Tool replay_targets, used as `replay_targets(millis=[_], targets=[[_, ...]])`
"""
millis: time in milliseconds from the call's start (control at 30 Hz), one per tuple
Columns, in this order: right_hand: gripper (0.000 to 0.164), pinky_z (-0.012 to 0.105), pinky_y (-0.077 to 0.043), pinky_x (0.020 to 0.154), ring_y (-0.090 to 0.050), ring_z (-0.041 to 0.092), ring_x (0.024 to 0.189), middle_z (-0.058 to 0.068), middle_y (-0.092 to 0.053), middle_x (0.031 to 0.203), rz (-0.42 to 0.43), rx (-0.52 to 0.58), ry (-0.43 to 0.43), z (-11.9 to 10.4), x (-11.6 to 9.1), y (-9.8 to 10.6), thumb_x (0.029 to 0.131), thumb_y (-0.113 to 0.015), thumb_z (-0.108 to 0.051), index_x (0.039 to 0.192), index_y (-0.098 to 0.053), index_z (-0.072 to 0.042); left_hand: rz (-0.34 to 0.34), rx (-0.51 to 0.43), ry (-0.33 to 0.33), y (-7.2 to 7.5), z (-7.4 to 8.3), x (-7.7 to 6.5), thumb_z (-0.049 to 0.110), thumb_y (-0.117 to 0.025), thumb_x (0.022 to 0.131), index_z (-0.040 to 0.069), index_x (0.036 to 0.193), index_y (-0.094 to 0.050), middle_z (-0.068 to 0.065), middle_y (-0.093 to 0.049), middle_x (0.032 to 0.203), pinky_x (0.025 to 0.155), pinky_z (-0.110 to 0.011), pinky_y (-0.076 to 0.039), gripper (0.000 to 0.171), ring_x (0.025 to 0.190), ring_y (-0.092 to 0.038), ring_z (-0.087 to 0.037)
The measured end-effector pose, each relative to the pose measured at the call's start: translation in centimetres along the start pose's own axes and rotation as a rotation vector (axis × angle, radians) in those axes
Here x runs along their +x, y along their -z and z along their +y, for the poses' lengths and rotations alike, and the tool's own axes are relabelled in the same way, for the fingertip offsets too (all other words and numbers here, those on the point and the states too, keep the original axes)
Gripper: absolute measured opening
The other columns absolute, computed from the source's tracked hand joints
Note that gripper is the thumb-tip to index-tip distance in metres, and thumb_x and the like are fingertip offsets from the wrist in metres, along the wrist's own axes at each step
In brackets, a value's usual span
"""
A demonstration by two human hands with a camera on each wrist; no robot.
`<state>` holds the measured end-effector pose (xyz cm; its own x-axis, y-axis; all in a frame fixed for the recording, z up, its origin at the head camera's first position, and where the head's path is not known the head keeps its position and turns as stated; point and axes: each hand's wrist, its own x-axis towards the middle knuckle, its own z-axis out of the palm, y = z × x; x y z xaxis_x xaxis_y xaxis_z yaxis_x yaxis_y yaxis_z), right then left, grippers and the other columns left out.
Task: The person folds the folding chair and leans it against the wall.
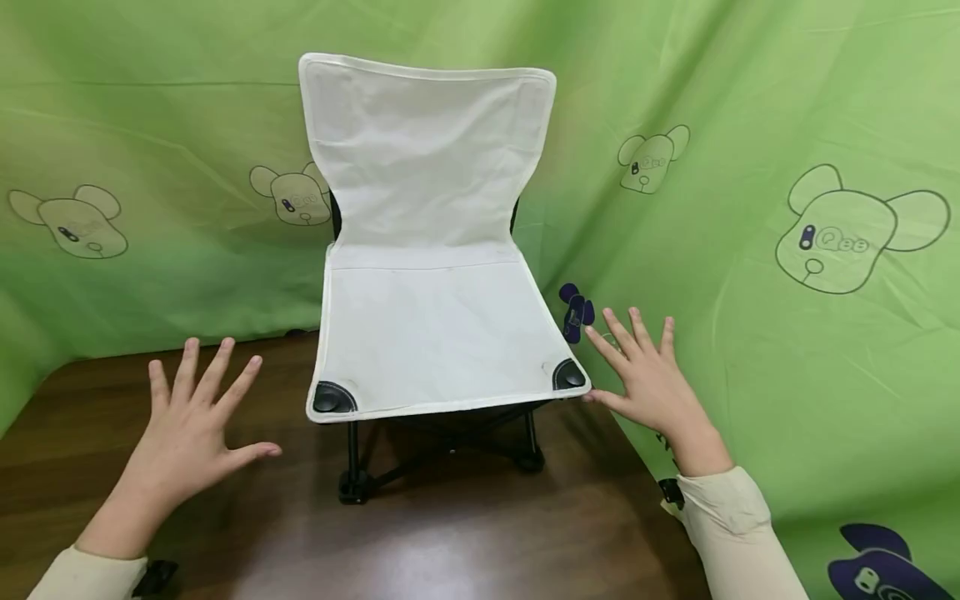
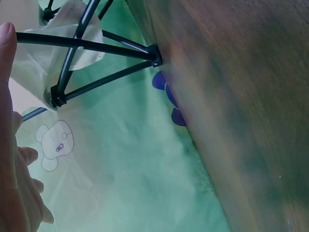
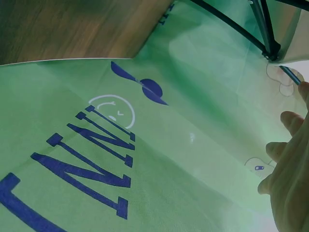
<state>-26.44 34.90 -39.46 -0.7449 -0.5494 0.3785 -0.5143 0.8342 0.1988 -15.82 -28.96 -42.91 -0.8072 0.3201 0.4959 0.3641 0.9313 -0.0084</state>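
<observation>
A folding chair with a white fabric seat [image 1: 435, 333] and backrest [image 1: 427, 150] stands unfolded on black legs [image 1: 352, 454]. Black patches [image 1: 334, 397] cover the front corners of its seat. To the left of the chair, my left hand [image 1: 187, 433] hovers with fingers spread, apart from it. My right hand [image 1: 648, 383] is spread beside the seat's front right corner; whether its thumb touches that corner I cannot tell. Neither hand holds anything. The left wrist view shows the chair's crossed tubes [image 2: 111, 46] past the left hand's fingers [image 2: 29, 154].
Green cloth [image 1: 750, 350] printed with bear heads hangs behind the chair and along the right side. Under the chair is a dark brown wooden surface [image 1: 450, 550]. The right cloth comes close to my right hand.
</observation>
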Motion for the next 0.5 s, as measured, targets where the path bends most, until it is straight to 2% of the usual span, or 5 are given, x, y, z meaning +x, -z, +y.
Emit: replay_targets(millis=[133,267,500], targets=[[0.102,0.081,0.006,0.114,0.002,0.043,0.157,0.014,-0.015,0.171,0.018,0.014,0.003,-0.08,-0.18,0.1,0.083,-0.064,-0.073,0.165,-0.022,-0.029,0.026,-0.008,-0.016,0.19,0.21,0.07,0.093,-0.054,0.073,0.03,0.166,-0.017,-0.008,-0.002,0.174,0.118,-0.074,0.012,0.118,0.157,0.01,-0.042],[0.102,0.081,0.006,0.114,0.002,0.042,0.157,0.014,-0.015,0.171,0.029,0.021,0.004,-0.12,-0.17,0.1,0.084,-0.062,-0.075,0.165,-0.02,-0.03,0.039,-0.009,-0.02,0.33,0.28,0.09,0.095,-0.05,0.073,0.03,0.166,-0.018,-0.008,-0.004,0.173,0.118,-0.075,0.011,0.118,0.157,0.009,-0.042],[0.104,0.08,0.006,0.115,0.002,0.04,0.158,0.013,-0.015,0.171,0.051,0.062,-0.006,-0.3,-0.33,0.32,0.082,-0.064,-0.076,0.165,-0.023,-0.028,0.08,-0.054,-0.027,0.84,0.31,0.05,0.093,-0.053,0.074,0.028,0.165,-0.022,-0.009,-0.008,0.173,0.12,-0.073,0.008,0.116,0.157,0.006,-0.043]])
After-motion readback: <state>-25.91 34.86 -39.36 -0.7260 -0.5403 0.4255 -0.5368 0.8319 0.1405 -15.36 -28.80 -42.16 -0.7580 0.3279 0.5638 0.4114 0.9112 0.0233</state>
